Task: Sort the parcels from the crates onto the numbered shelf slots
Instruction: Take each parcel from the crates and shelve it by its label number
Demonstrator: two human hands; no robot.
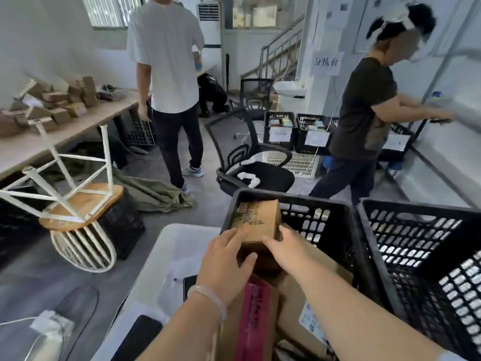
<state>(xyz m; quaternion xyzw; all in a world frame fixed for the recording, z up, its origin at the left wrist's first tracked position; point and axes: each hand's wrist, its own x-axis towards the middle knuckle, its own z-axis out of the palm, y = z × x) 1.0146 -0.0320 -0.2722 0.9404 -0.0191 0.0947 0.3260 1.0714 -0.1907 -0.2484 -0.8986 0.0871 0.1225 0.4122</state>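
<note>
One crate [294,198], black, slotted: holds cardboard parcels [329,263], number unclear, the nearest cut off by the frame; one carries pink tape [256,321]. One box [256,220], brown, print blurred: at the crate's far left corner, clasped by two hands, left hand [226,264] curled round its left side, right hand [286,250] round its right. One second crate [416,230], right of the crate: contents unseen. Beyond the crate: three far crates [279,128], labelled, contents indistinct, one half hidden by a person [364,113]; shelf [442,152], partly in view.

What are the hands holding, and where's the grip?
A brown box: left hand grips its near left corner, right hand its near right edge, over the crate.
</note>
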